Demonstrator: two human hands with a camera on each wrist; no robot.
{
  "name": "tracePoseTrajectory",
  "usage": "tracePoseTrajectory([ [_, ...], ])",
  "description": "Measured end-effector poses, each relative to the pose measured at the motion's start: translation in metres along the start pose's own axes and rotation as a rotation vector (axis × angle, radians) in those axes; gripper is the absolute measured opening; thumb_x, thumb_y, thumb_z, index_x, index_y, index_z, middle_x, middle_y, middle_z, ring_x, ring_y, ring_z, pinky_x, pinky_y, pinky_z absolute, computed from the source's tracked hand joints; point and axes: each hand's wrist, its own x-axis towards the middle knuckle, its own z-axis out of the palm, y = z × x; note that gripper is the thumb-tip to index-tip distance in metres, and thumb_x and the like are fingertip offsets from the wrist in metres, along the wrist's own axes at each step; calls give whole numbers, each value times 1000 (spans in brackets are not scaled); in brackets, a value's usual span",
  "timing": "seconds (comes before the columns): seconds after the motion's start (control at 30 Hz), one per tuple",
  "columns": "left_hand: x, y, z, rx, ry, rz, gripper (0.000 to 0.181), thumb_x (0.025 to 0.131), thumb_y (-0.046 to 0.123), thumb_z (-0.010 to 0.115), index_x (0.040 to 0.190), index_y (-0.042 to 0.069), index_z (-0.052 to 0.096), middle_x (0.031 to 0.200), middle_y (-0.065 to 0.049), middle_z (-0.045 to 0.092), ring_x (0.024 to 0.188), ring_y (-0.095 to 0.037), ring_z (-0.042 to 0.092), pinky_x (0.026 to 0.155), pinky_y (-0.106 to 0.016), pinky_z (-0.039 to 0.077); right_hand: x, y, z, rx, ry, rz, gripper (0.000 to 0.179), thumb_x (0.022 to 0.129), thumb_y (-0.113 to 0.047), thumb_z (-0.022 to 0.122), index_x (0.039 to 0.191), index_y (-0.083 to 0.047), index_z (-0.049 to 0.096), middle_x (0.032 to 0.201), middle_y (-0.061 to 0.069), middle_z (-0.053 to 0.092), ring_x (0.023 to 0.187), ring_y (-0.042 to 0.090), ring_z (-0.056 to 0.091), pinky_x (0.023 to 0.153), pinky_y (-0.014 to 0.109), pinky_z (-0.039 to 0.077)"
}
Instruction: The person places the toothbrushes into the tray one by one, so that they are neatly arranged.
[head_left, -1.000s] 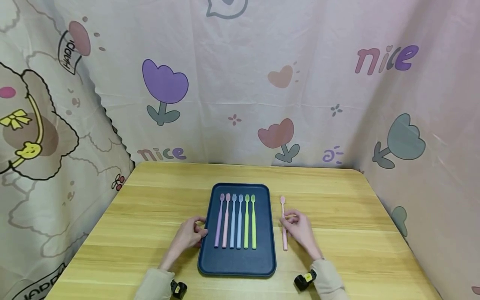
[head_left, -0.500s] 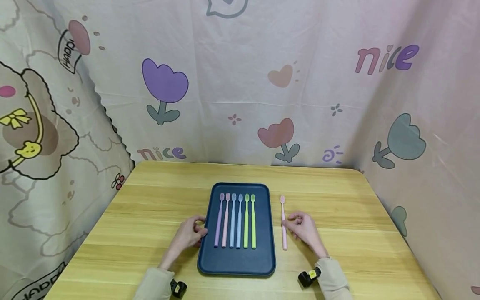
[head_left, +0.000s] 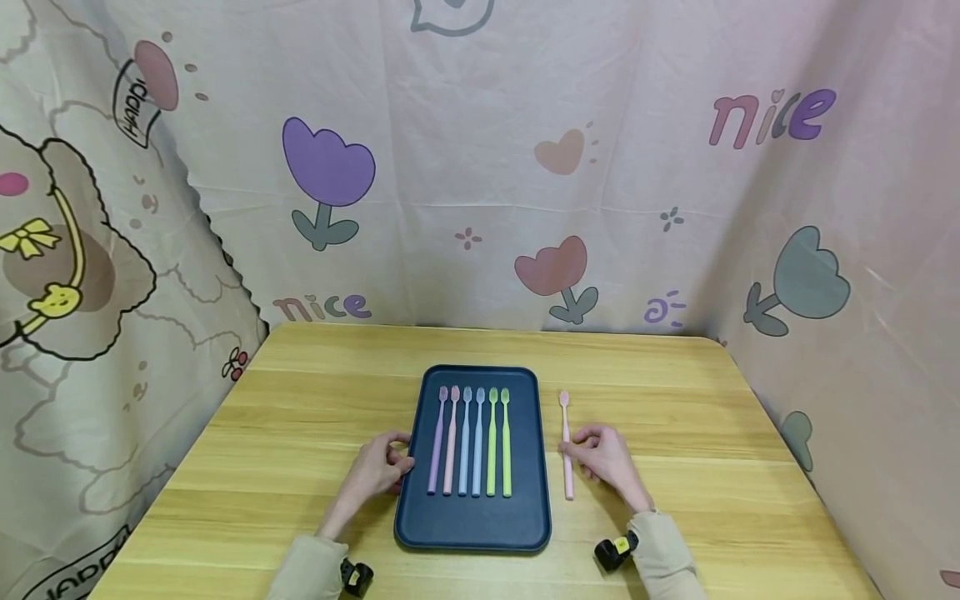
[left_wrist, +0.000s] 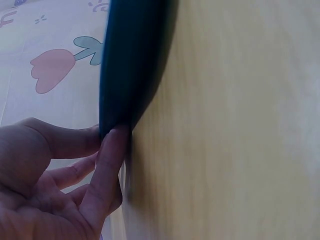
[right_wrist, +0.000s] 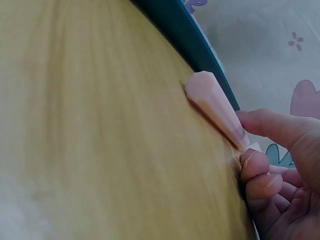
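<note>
A dark blue tray (head_left: 472,531) lies on the table, bearing a row of toothbrushes: one purple (head_left: 435,454), one pink (head_left: 449,454), two blue (head_left: 464,454) and two green (head_left: 507,454). My left hand (head_left: 375,467) pinches the tray's left edge; the left wrist view shows thumb and finger on either side of the rim (left_wrist: 132,65). Just right of the tray, another pink toothbrush (head_left: 567,482) lies along the table with its head pointing away. My right hand (head_left: 606,458) pinches its handle (right_wrist: 212,97) near the middle, between thumb and fingertips.
The wooden table (head_left: 675,400) reaches back to a printed cloth curtain (head_left: 450,167), which also encloses both sides. A small black camera (head_left: 615,552) sits on the right wrist, another camera (head_left: 357,577) on the left.
My right hand has slid slightly toward me along the pink toothbrush's handle, while the toothbrush stays almost in place. The left hand and tray have not visibly moved.
</note>
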Motion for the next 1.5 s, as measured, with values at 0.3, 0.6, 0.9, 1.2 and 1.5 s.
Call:
tracePoseTrajectory([
  [0.3,-1,0,0,11,-2,-1,34,79,5,62,113,4,55,70,-8,61,52,-14,56,43,-27,51,1,-1,1,-23,14,3,22,70,-23,74,76,-6,61,53,5,58,37,14,49,33,27,43],
  [0.6,-1,0,0,3,-1,-6,33,80,5,62,112,5,55,69,-8,61,51,-14,57,44,-26,51,1,-1,3,-41,26,16,19,72,-20,72,76,-4,62,54,6,61,37,14,52,34,29,46],
  [0.9,-1,0,0,8,0,-2,33,79,5,62,111,4,55,68,-8,61,50,-14,57,43,-26,51,-2,-6,5,-58,51,10,13,73,-15,69,74,-4,62,53,6,59,36,14,50,33,28,44],
  [1.2,-1,2,1,1,-2,-8,35,79,5,63,113,4,55,71,-8,62,52,-15,58,44,-26,51,-3,-8,6,-123,97,-5,7,75,-13,64,73,-6,61,51,4,57,35,13,49,32,28,43],
  [1.5,-1,2,-1,1,2,-10,35,78,4,63,112,4,55,70,-9,62,52,-15,58,44,-27,51,-4,-8,5,-60,97,-11,9,78,-13,62,78,-5,62,57,5,57,39,14,49,31,30,43],
])
